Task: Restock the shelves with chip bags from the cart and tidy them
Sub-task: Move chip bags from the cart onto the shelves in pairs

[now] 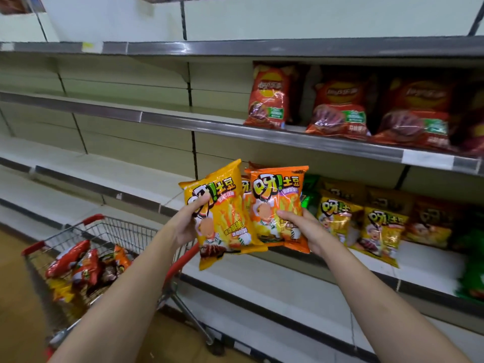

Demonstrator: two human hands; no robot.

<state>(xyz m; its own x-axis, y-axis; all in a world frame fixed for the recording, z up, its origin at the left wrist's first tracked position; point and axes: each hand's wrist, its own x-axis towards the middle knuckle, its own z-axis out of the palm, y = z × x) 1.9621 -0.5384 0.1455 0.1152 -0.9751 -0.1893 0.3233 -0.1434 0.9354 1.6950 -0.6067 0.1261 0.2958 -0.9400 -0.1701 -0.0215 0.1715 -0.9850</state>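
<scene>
I hold a yellow bag [225, 218] in my left hand [183, 226] and an orange bag [279, 205] in my right hand [306, 231], pinched at their sides before the middle shelf [301, 271]; they look light, puffy, crushable.

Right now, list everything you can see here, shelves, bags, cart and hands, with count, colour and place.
Yellow chip bag: one, yellow, held up, centre.
Orange chip bags: at least two, orange, stacked, centre.
Red chip bags: three clear, red, upper shelf, right.
Yellow shelf bags: two in front, yellow, middle shelf, right.
Green bags: some, green, middle shelf; count unclear.
Metal shelves: several tiers, grey-edged, mostly bare at left.
Wire shopping cart: one, red-trimmed, lower left, holding mixed bags.
Left hand: grips yellow bag.
Right hand: grips orange bags.
</scene>
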